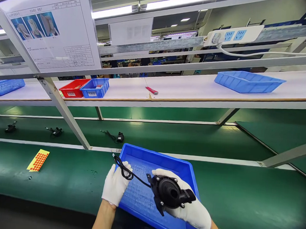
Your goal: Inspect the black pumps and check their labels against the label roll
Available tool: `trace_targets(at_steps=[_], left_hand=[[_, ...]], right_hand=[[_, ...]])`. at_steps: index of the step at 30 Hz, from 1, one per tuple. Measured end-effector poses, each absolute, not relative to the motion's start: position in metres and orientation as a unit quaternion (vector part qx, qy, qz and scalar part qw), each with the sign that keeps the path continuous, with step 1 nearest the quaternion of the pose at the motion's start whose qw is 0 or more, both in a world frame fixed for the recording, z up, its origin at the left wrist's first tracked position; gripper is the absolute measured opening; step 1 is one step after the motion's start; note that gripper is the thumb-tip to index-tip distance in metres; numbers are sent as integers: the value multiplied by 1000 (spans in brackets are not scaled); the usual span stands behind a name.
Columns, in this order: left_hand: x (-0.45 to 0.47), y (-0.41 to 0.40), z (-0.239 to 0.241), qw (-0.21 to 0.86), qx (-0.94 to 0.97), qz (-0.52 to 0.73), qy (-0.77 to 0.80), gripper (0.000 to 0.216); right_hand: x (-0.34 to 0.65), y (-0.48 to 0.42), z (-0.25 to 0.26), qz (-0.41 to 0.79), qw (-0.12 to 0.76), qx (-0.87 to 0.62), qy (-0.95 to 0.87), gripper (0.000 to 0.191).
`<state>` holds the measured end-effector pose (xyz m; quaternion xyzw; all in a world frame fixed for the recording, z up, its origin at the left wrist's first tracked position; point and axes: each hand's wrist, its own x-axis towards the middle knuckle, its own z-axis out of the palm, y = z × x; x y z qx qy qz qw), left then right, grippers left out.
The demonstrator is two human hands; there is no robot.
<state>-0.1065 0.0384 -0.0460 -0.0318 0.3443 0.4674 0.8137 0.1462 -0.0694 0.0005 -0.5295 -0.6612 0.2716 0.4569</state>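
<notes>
My right hand [189, 207], in a white glove, holds a round black pump-like part [169, 193] with screws around its rim, over a blue plastic tray [150, 160]. A thin black cable [129, 174] runs from the part to my left hand [115, 185], also gloved, which grips the looped cable at the tray's left edge. The tray lies on the green bench surface in front of me and has nothing else in it that I can see.
Three similar black parts with cables [56, 131] lie spaced along the green conveyor [167, 137] behind the tray. A yellow sheet of orange dot stickers [38, 160] lies to the left. The upper shelf carries red [72, 87] and blue bins [248, 81] and a red tool [151, 90].
</notes>
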Motion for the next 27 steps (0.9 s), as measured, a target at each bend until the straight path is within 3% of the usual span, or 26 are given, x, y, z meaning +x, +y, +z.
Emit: trace_targets(at_steps=[22, 27], left_hand=[[-127, 32, -34, 834, 34, 464, 297, 64], [-130, 29, -35, 824, 54, 483, 291, 55]], right_hand=[[154, -73, -1, 307, 452, -538, -642, 66], [165, -81, -4, 372, 490, -471, -632, 62]])
